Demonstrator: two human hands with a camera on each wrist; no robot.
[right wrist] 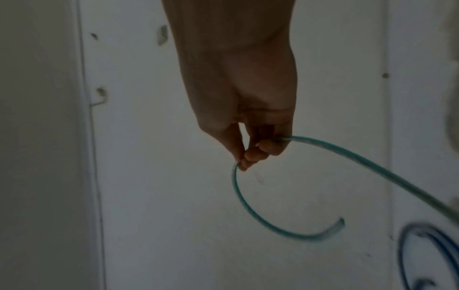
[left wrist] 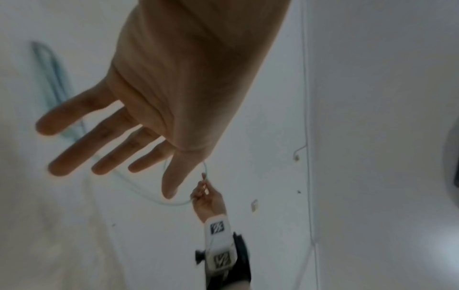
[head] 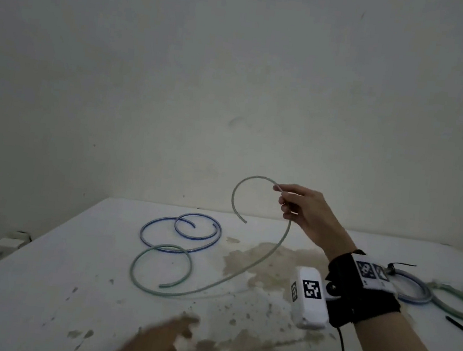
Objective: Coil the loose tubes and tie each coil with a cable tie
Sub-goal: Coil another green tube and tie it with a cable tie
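A long green tube (head: 261, 259) runs from a loose loop on the white table (head: 65, 286) up to my right hand (head: 294, 202), which holds it raised above the table. The fingers and thumb pinch it near one end (right wrist: 250, 157), and the free end curls in an arc (right wrist: 273, 227) beyond them. A loose blue tube (head: 182, 232) lies in two loops at the back of the table. My left hand (head: 174, 346) hovers blurred over the near table with fingers spread straight (left wrist: 99, 141), holding nothing.
Tied green and blue coils (head: 442, 297) lie at the table's right edge beside a black cable tie (head: 462, 329). Brown stains (head: 256, 269) mark the table's middle. A pale wall (head: 235, 88) stands right behind the table.
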